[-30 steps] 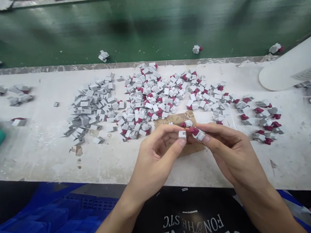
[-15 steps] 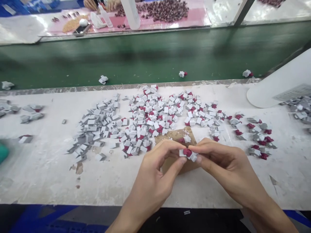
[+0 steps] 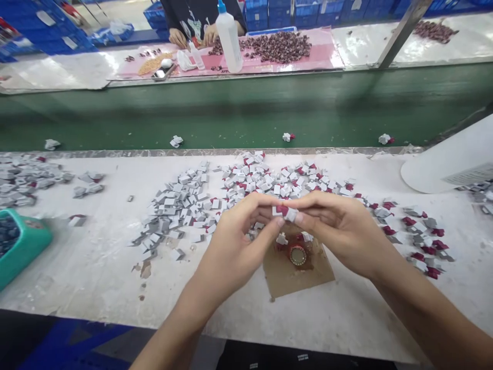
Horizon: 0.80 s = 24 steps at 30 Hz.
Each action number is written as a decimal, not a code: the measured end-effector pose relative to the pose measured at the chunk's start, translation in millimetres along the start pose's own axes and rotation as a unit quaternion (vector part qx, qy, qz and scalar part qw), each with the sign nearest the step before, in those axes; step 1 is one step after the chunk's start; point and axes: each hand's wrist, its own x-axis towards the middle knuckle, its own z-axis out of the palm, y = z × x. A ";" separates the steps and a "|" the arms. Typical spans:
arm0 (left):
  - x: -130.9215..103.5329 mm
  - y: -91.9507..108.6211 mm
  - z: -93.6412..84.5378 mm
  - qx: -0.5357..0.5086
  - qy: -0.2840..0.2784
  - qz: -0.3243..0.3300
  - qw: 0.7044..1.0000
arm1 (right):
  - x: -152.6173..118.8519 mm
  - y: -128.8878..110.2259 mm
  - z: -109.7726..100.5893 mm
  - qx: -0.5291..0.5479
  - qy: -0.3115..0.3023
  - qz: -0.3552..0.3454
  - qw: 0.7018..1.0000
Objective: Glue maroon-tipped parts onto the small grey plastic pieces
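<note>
Between my fingertips is a small light-grey and maroon plastic piece (image 3: 283, 211). My left hand (image 3: 236, 241) pinches its left end with thumb and forefinger, and my right hand (image 3: 342, 228) grips the right end the same way. Below them lies a brown cardboard sheet (image 3: 295, 284) bearing a bottle cap (image 3: 298, 255) in a reddish wet patch. Another small grey piece (image 3: 282, 238) rests on the cardboard beside the cap. Behind my hands spreads a pile of grey and maroon pieces (image 3: 254, 177), partly hidden by my fingers. Plain grey pieces (image 3: 181, 192) are heaped to its left.
Joined grey-maroon pieces (image 3: 429, 236) lie at right, near a large white cylinder (image 3: 450, 159). A teal bin (image 3: 33, 239) stands at left. A green conveyor belt (image 3: 231, 113) runs behind the table, carrying several pieces. Beyond it, a person's hands (image 3: 210, 36) are near a bottle (image 3: 230, 43).
The view has tilted up, bringing more of the far table and the teal bin into sight. My hands, still holding the piece, now uncover the bottle cap on the cardboard.
</note>
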 end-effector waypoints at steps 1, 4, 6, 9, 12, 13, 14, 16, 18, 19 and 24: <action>5.2 -0.6 -2.9 0.001 0.010 0.003 1.000 | 8.9 -1.7 -1.1 -0.003 -0.003 -0.003 1.000; 19.8 -4.2 -11.5 0.005 0.025 0.021 0.999 | 34.5 -6.8 -6.8 -0.034 -0.012 -0.003 0.999; 29.5 -9.6 -15.9 0.007 0.030 0.022 0.999 | 55.4 -9.4 -12.2 -0.088 -0.031 -0.003 0.996; 47.9 -21.7 -17.7 0.027 0.057 0.002 0.998 | 101.4 -10.1 -20.2 -0.261 0.004 -0.016 0.965; 73.8 -31.8 -14.2 0.068 0.094 -0.023 0.993 | 159.9 -5.3 -23.8 -0.376 0.089 -0.031 0.922; 83.8 -33.3 -12.6 0.079 0.102 -0.028 0.991 | 178.8 -2.9 -23.6 -0.401 0.099 -0.033 0.910; 94.3 -33.8 -11.1 0.087 0.108 -0.029 0.990 | 195.9 -0.7 -23.0 -0.425 0.101 -0.030 0.899; 115.6 -32.6 -9.1 0.099 0.116 -0.025 0.988 | 222.8 2.8 -20.9 -0.470 0.092 -0.016 0.878; 137.0 -30.9 -8.4 0.116 0.124 -0.024 0.985 | 237.9 4.0 -20.9 -0.504 0.083 0.003 0.860; 147.5 -30.9 -8.0 0.125 0.127 -0.027 0.984 | 240.8 3.8 -23.0 -0.518 0.085 0.010 0.851; 198.8 -40.4 0.6 0.168 0.108 -0.078 0.977 | 217.0 -1.0 -70.9 -0.577 0.158 0.050 0.800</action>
